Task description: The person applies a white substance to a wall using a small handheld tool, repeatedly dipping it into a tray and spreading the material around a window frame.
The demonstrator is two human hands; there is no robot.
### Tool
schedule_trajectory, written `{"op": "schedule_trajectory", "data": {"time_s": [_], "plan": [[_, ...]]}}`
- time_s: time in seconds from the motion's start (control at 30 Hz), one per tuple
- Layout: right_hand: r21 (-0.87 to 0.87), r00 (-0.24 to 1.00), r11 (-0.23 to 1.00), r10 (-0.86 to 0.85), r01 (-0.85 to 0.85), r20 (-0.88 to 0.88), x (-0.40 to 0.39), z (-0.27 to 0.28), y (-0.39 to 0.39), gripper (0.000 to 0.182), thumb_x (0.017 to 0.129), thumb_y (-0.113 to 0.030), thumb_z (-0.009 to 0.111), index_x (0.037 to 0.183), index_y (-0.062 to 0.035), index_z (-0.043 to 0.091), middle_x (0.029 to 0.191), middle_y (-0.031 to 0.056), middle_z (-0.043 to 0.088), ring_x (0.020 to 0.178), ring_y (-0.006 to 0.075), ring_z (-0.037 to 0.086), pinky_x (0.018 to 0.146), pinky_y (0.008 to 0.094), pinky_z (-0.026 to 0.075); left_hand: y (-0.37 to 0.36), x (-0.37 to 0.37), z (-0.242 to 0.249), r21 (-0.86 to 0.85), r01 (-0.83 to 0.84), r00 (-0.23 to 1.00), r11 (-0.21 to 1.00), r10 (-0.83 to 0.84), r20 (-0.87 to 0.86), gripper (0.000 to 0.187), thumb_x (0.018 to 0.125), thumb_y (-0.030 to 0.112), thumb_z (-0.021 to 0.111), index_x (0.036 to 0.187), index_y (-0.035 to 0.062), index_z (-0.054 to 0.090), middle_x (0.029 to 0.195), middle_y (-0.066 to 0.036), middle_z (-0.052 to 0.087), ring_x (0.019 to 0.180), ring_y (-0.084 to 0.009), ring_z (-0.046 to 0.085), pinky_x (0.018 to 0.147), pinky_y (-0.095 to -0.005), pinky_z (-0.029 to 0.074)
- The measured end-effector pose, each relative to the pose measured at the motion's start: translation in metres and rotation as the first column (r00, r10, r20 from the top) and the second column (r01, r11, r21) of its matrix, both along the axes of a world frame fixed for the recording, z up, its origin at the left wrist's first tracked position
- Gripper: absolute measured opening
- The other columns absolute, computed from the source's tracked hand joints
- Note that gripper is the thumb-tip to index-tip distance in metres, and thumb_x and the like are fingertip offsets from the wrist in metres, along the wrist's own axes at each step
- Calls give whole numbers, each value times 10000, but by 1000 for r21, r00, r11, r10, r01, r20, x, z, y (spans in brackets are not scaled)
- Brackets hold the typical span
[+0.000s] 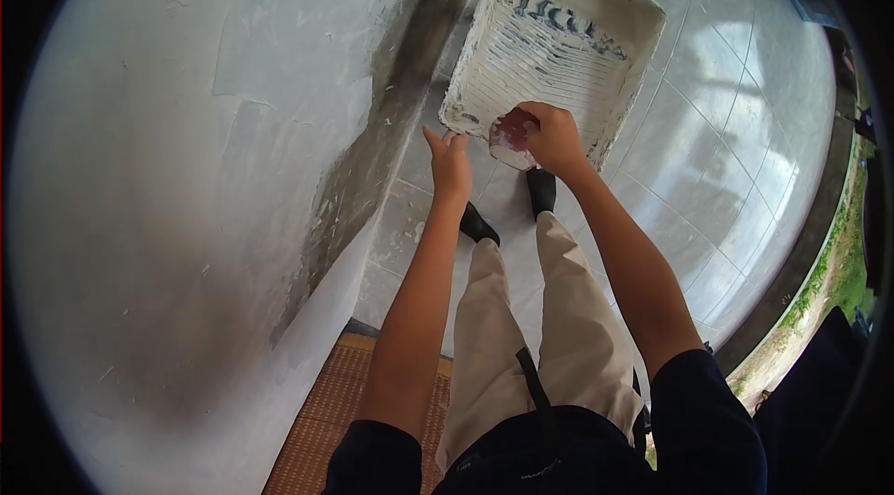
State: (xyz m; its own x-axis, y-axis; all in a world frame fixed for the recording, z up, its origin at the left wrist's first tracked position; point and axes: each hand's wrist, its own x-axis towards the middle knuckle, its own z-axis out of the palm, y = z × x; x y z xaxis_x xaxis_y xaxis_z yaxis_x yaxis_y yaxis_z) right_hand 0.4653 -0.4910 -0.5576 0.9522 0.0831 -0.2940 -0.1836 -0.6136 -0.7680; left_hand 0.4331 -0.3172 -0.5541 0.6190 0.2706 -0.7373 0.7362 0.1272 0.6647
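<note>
My right hand (553, 139) is closed on a small maroon cup (511, 135) smeared with white paint, held at the near edge of a paint tray (607, 113). The tray is crusted with off-white paint, and its ribbed floor shows dark streaks toward the far end. By the tray's near left corner is my left hand (450, 162), its thumb and fingers apart and its fingertips close to the rim. Nothing shows in that hand.
A grey-white wall (205, 178) rises on the left, with a dark unpainted strip (363, 132) along its base. Grey tiles (694, 150) cover the floor. My feet (540, 192) stand just before the tray. A brown textured mat (331, 393) lies at lower left; grass (843, 276) shows beyond the right edge.
</note>
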Motion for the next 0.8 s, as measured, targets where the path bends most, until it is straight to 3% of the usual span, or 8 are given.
{"op": "schedule_trajectory", "data": {"time_s": [0.07, 0.13, 0.23, 0.4, 0.53, 0.63, 0.7, 0.8], "plan": [[-6, 1000, 1000, -6, 6, 6, 5, -4, -6, 307, 766, 28, 626, 1065, 19, 693, 995, 229, 700, 932, 395, 674, 844, 406, 531, -2, 1, -2, -6, -27, 1000, 1000, 27, -9, 888, 920, 245, 513, 1535, -50, -56, 1465, -248, 444, 1356, -327, 427, 1116, -310, 283], [-83, 967, 984, -134, 155, 218, 12, -6, -13, 312, 783, 12, 639, 1091, 14, 693, 992, 229, 704, 919, 375, 687, 845, 392, 531, -2, -2, -4, -7, -55, 998, 998, 55, -19, 886, 930, 269, 507, 1534, -55, -54, 1460, -244, 451, 1351, -319, 430, 1116, -301, 275], [-82, 934, 940, -315, 332, 171, 30, 3, -31, 308, 814, -18, 645, 1118, 8, 689, 997, 221, 711, 923, 340, 700, 856, 373, 527, -1, -7, -11, 25, -30, 1000, 999, 30, -4, 878, 943, 287, 511, 1533, -59, -39, 1452, -246, 461, 1353, -320, 429, 1119, -313, 275], [-106, 929, 934, -317, 341, 192, 53, 1, -64, 302, 856, -44, 626, 1150, 1, 678, 1038, 206, 714, 954, 316, 702, 877, 357, 519, -10, -10, -16, 40, 17, 1000, 999, -16, -21, 831, 955, 286, 504, 1531, -60, 15, 1430, -248, 483, 1349, -318, 435, 1127, -326, 272], [-130, 908, 929, -297, 346, 296, 75, 5, -86, 297, 832, -33, 611, 1118, -1, 684, 995, 232, 704, 940, 380, 687, 855, 408, 529, -21, -8, -11, -43, 14, 1000, 999, -14, 4, 816, 959, 273, 499, 1535, -43, 15, 1467, -244, 433, 1362, -321, 413, 1132, -355, 275], [-211, 931, 926, -257, 314, 258, 93, 5, -101, 293, 880, -68, 616, 1164, -10, 656, 1034, 210, 709, 966, 349, 692, 863, 380, 525, -33, -6, -8, -128, -94, 995, 987, 87, -56, 826, 956, 258, 505, 1541, -16, -10, 1510, -238, 356, 1375, -325, 381, 1131, -390, 283], [-195, 923, 934, -231, 298, 307, 107, -1, -108, 266, 870, -56, 581, 1120, -24, 664, 966, 227, 702, 909, 411, 671, 818, 443, 528, -41, -6, -14, -114, -209, 977, 971, 200, -79, 781, 943, 265, 534, 1551, 89, 76, 1508, -167, 336, 1362, -342, 389, 1100, -472, 325], [-257, 926, 940, -125, 226, 356, 128, -10, -117, 269, 875, -56, 576, 1131, -44, 659, 945, 217, 705, 894, 414, 668, 805, 463, 527, -54, -4, -12, -58, -287, 955, 956, 281, -98, 831, 938, 252, 538, 1553, 66, 12, 1533, -185, 293, 1385, -351, 358, 1130, -469, 306]]}}
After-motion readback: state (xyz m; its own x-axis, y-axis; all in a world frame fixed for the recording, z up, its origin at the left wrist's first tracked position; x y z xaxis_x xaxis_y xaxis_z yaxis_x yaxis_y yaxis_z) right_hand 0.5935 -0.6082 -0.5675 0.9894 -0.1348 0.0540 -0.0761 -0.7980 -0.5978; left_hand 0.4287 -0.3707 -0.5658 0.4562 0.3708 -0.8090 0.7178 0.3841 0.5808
